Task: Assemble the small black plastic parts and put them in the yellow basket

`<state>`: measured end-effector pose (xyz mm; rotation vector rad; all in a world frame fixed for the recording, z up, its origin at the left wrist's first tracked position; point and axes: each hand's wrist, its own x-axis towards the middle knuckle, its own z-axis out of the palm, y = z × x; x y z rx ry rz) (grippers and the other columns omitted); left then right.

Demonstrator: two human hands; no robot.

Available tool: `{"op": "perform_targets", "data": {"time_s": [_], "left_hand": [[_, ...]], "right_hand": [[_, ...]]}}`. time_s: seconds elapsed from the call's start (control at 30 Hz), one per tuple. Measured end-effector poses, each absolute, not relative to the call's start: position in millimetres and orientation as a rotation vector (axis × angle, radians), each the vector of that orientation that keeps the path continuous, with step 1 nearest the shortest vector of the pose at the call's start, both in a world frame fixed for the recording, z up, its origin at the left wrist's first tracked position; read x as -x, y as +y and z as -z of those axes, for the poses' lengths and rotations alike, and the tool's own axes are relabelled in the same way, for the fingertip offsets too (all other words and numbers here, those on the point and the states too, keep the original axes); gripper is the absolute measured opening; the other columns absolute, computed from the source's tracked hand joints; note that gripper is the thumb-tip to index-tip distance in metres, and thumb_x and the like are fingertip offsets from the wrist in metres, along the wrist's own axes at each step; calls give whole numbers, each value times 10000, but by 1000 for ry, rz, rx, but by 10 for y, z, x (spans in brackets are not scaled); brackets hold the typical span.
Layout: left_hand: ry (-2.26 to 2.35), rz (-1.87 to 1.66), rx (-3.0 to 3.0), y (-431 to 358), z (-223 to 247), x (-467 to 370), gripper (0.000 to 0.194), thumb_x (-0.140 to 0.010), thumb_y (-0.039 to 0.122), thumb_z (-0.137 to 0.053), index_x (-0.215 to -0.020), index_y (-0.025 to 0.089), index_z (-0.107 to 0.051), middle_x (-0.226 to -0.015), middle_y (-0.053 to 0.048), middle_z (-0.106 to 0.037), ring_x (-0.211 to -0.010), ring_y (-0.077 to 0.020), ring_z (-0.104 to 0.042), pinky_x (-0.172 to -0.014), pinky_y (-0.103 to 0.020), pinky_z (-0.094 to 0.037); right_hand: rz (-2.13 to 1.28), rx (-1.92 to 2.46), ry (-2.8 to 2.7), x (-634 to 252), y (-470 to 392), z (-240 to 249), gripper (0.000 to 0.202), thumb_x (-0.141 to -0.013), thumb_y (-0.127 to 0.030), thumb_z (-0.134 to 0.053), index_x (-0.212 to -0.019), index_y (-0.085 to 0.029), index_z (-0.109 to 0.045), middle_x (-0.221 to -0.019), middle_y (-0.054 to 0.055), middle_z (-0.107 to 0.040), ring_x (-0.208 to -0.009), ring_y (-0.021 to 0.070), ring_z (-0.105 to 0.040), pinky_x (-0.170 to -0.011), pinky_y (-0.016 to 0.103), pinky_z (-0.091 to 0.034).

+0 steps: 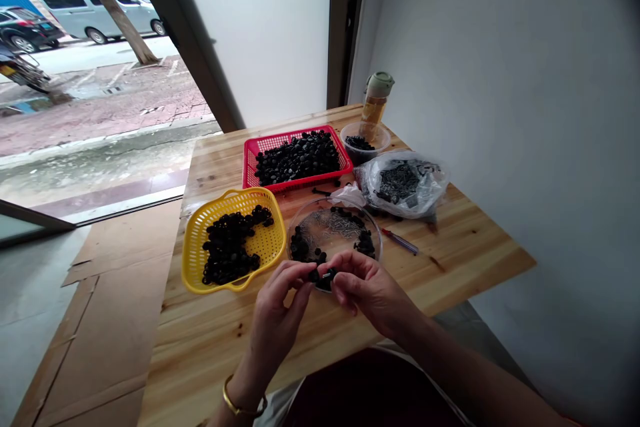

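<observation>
Both hands meet above the near rim of a round clear tray (381, 240), which holds small black parts and thin metal pins. My left hand (283, 310), with a gold bangle at the wrist, pinches a small black part (314, 275) between thumb and fingertips. Facing it, my right hand (373, 290) has its fingers closed on another small black part (331, 273) with a short metal pin showing. The two parts are very close; whether they touch is unclear. To the left a yellow basket (193, 250) holds many round black pieces.
Behind are a red basket (247, 163) of black pieces, a clear bowl (385, 140), a bottle (376, 103) and a plastic bag (433, 180) of dark parts. A red-and-clear screwdriver-like tool (400, 241) lies right of the tray on the wooden table (200, 347).
</observation>
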<state>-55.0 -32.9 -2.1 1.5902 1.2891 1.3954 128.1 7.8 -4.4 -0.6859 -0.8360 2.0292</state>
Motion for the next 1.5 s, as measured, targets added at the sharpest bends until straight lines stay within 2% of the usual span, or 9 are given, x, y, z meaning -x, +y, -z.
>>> {"op": "perform_targets", "data": {"time_s": [0.07,0.23,0.37,0.43,0.6,0.83,1.03,1.27,1.5], "left_hand": [[1298,-1419,-1549,-346,39,496,202,-947,207,-675,-1111,253,-784,-905,-61,-702,-756,-172,-647,-687,-265,-533],[1315,-1515,-1205,-421,40,351,186,-958,359,-694,-1069,230,-769,-825,-28,-661,-658,-135,-585,-641,-251,-505],[1165,-1499,-903,-474,56,268,268,-940,432,-721,-1078,205,-753,-737,-12,-649,-617,-123,-567,-604,-241,-489],[1083,-1489,-796,-491,79,238,296,-918,445,-750,-1078,196,-756,-715,-14,-649,-612,-119,-564,-586,-231,-477],[985,-1503,-573,-503,84,173,285,-833,420,-849,-1032,223,-796,-760,-20,-687,-596,-91,-570,-551,-194,-468],[989,-1492,-425,-501,67,126,310,-690,410,-955,-941,272,-837,-773,-13,-727,-590,-79,-600,-549,-174,-493],[980,-1508,-562,-542,144,130,250,-788,393,-891,-998,277,-821,-736,4,-710,-561,-70,-582,-568,-173,-508],[1061,-1491,-755,-575,191,185,216,-885,379,-805,-1053,244,-817,-794,-7,-679,-613,-76,-565,-593,-170,-507],[1081,-1488,-885,-583,219,230,193,-916,362,-774,-1076,270,-830,-776,-2,-672,-629,-77,-553,-619,-169,-511]], "right_hand": [[-2020,675,-836,-1285,69,33,316,-744,-410,-914,-904,-207,-732,-748,1,-717,-492,77,-500,-414,178,-361],[-1981,711,-837,-1336,57,51,334,-728,-413,-922,-889,-211,-710,-953,40,-771,-493,60,-489,-425,188,-377],[-1788,825,-1042,-1388,28,76,300,-778,-428,-885,-942,-218,-747,-770,-9,-675,-491,70,-472,-457,209,-386],[-1603,880,-1227,-1403,11,35,238,-828,-398,-844,-953,-217,-752,-756,-6,-645,-557,98,-509,-502,226,-416],[-1114,915,-1605,-1388,-17,-154,89,-880,-259,-771,-941,-209,-728,-878,33,-692,-660,122,-574,-588,243,-476],[-900,860,-1776,-1351,-39,-236,74,-899,-188,-727,-942,-211,-673,-890,31,-712,-610,106,-558,-563,226,-474],[-896,851,-1842,-1365,-38,-277,65,-910,-167,-712,-950,-202,-674,-903,35,-717,-648,114,-589,-612,234,-492],[-900,808,-1859,-1386,-34,-251,53,-923,-173,-726,-958,-188,-689,-893,37,-718,-694,120,-622,-620,220,-502],[-870,756,-1860,-1381,-30,-239,60,-913,-142,-753,-944,-159,-705,-897,52,-718,-728,124,-648,-664,211,-521]]}}
